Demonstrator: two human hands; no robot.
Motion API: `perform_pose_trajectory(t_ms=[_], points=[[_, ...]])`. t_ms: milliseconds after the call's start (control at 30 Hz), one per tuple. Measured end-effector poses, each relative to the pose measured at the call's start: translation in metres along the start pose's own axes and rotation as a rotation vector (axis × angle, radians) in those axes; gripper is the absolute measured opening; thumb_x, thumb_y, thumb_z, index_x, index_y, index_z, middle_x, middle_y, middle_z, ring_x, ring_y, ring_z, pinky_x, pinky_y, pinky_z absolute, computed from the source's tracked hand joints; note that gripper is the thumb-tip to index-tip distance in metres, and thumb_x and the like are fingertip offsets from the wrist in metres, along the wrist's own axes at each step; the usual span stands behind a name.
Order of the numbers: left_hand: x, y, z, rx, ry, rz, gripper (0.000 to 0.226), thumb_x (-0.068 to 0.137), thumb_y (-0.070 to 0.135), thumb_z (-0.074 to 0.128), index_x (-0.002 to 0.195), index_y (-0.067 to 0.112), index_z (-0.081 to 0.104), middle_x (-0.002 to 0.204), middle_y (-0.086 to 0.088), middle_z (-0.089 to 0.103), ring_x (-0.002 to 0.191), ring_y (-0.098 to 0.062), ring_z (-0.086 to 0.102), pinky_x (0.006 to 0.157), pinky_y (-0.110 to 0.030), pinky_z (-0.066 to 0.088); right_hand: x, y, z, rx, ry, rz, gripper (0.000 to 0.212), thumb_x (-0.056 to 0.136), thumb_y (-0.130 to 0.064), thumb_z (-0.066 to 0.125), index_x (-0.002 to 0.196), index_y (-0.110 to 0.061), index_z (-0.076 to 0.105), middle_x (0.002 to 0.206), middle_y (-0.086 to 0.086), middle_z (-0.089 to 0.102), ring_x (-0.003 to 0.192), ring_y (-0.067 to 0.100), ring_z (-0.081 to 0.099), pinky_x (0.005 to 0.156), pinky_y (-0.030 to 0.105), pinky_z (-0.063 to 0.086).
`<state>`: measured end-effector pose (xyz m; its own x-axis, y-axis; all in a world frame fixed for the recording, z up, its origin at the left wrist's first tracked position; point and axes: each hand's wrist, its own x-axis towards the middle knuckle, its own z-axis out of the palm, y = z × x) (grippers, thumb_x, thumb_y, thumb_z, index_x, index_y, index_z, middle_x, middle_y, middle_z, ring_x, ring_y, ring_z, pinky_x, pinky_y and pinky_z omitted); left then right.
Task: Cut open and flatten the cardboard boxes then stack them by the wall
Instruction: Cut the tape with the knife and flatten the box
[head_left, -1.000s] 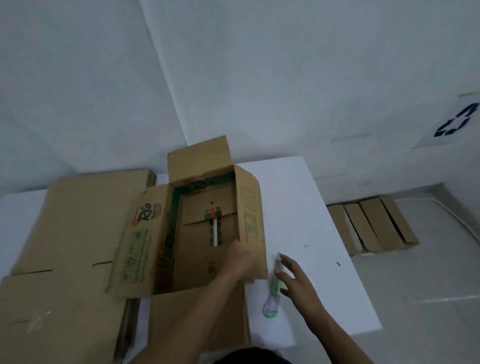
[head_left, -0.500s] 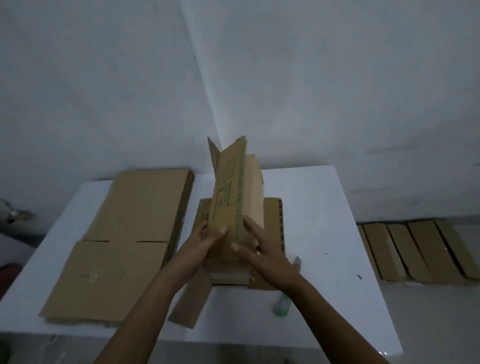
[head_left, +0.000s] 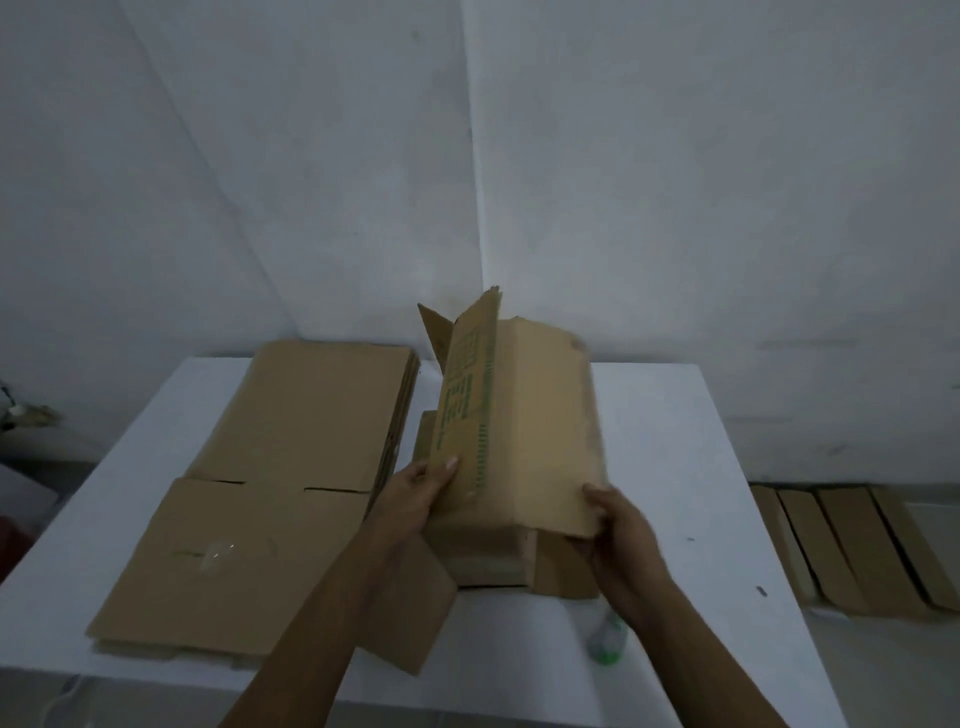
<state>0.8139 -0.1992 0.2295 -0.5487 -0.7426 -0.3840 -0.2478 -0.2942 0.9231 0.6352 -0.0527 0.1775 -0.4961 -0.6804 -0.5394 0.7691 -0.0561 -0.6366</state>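
2 white walls met in a corner straight ahead of you, and the 1 white surface stood pushed up against them. On its left half lay 1 stack of flattened boxes, plain brown side up; how many sheets it held could not be counted from the edges. Just right of that stack, near the middle of the surface, was the 1 box you were working on. It was half collapsed: a green-printed panel and a plain panel stood up tilted, while its lower parts lay flat and 1 loose flap reached toward the near edge under your left forearm. On the floor to the right, 4 flattened cardboard pieces lay side by side at the foot of the wall. Your left hand gripped the near edge of the printed panel, thumb on its face. Your right hand held the near right corner of the plain panel, fingers curled round it. 1 green and white cutter lay on the surface beside your right forearm, touched by neither hand.
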Motion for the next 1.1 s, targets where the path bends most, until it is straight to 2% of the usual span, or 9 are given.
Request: perform_pose_trajectory(t_ms=[133, 267, 367, 500, 633, 733, 867, 1000, 1100], points=[[0.003, 0.007, -0.014, -0.04, -0.255, -0.04, 0.053, 0.101, 0.05, 0.035, 0.144, 0.021, 0.046, 0.142, 0.004, 0.056, 0.131, -0.01, 0.053, 0.106, -0.027, 0.044, -0.02, -0.03, 0.028, -0.116, -0.281, -0.282, 0.038, 0.094, -0.035, 0.057, 0.127, -0.017, 0.063, 0.124, 0.001, 0.069, 0.12, 0.024, 0.06, 0.092, 0.036, 0.054], [0.025, 0.001, -0.023, 0.093, -0.285, 0.075, 0.078, 0.075, 0.037, 0.086, 0.141, 0.029, 0.045, 0.137, 0.006, 0.059, 0.124, -0.01, 0.058, 0.106, -0.034, 0.048, -0.015, -0.03, 0.048, -0.855, -0.482, -0.392, 0.063, 0.09, -0.052, 0.06, 0.149, -0.046, 0.039, 0.155, -0.02, 0.039, 0.144, 0.006, 0.036, 0.118, 0.045, 0.031], [0.032, 0.013, -0.024, 0.043, -0.131, 0.111, 0.046, 0.085, 0.015, 0.077, 0.124, 0.031, 0.057, 0.115, 0.013, 0.07, 0.107, -0.004, 0.066, 0.094, -0.023, 0.052, -0.008, -0.029, 0.062, -1.029, -0.483, -0.446, 0.088, 0.081, -0.053, 0.071, 0.152, -0.056, 0.018, 0.161, -0.025, 0.02, 0.146, -0.003, 0.024, 0.119, 0.033, 0.031], [0.043, 0.036, -0.038, -0.076, -0.073, 0.051, 0.042, 0.082, 0.015, 0.079, 0.121, 0.012, 0.064, 0.116, -0.001, 0.073, 0.108, -0.02, 0.068, 0.104, -0.044, 0.049, 0.008, -0.036, 0.071, -1.322, -0.348, -0.705, 0.105, 0.073, -0.066, 0.075, 0.153, -0.055, 0.007, 0.164, -0.025, 0.001, 0.152, 0.003, 0.006, 0.122, 0.041, 0.021], [0.04, 0.069, -0.043, -0.298, -0.242, 0.01, 0.026, 0.091, 0.019, 0.06, 0.108, 0.007, 0.076, 0.104, -0.005, 0.076, 0.098, -0.018, 0.072, 0.089, -0.035, 0.054, 0.025, -0.055, 0.084, -1.472, -0.199, -0.823, 0.103, 0.066, -0.085, 0.061, 0.151, -0.059, 0.008, 0.14, -0.012, 0.042, 0.129, 0.014, 0.037, 0.112, 0.049, 0.032], [0.035, 0.085, -0.047, -0.608, -0.427, -0.059, 0.072, 0.104, 0.04, 0.037, 0.134, -0.024, 0.024, 0.085, -0.019, 0.075, 0.08, -0.016, 0.074, 0.073, -0.026, 0.059, 0.04, -0.066, 0.093, -1.474, -0.136, -0.897, 0.095, 0.067, -0.085, 0.059, 0.146, -0.062, 0.012, 0.108, -0.022, 0.048, 0.103, 0.009, 0.045, 0.099, 0.047, 0.042], [0.031, 0.083, -0.053, -0.528, -0.214, 0.047, 0.059, 0.087, 0.057, 0.041, 0.102, 0.014, 0.079, 0.099, -0.009, 0.076, 0.085, -0.019, 0.074, 0.068, -0.027, 0.06, 0.059, -0.077, 0.103, -1.361, 0.034, -0.838, 0.095, 0.065, -0.082, 0.066, 0.148, -0.052, 0.03, 0.115, -0.006, 0.06, 0.113, 0.018, 0.051, 0.105, 0.047, 0.036], [0.023, 0.052, -0.063, -0.369, -0.088, -0.004, 0.043, 0.101, 0.04, 0.034, 0.1, 0.011, 0.066, 0.081, -0.005, 0.077, 0.07, -0.016, 0.074, 0.057, -0.027, 0.059, 0.074, -0.086, 0.11, -1.298, 0.171, -0.734, 0.091, 0.066, -0.078, 0.07, 0.146, -0.047, 0.041, 0.126, -0.001, 0.064, 0.126, 0.023, 0.053, 0.106, 0.053, 0.036], [0.017, 0.039, -0.062, -0.28, -0.165, -0.082, 0.02, 0.086, 0.023, 0.066, 0.097, 0.007, 0.066, 0.079, -0.008, 0.076, 0.067, -0.019, 0.073, 0.055, -0.027, 0.058, 0.079, -0.087, 0.112, -1.459, 0.202, -0.63, 0.079, 0.069, -0.075, 0.07, 0.14, -0.05, 0.046, 0.122, -0.002, 0.066, 0.123, 0.024, 0.054, 0.102, 0.049, 0.036]])
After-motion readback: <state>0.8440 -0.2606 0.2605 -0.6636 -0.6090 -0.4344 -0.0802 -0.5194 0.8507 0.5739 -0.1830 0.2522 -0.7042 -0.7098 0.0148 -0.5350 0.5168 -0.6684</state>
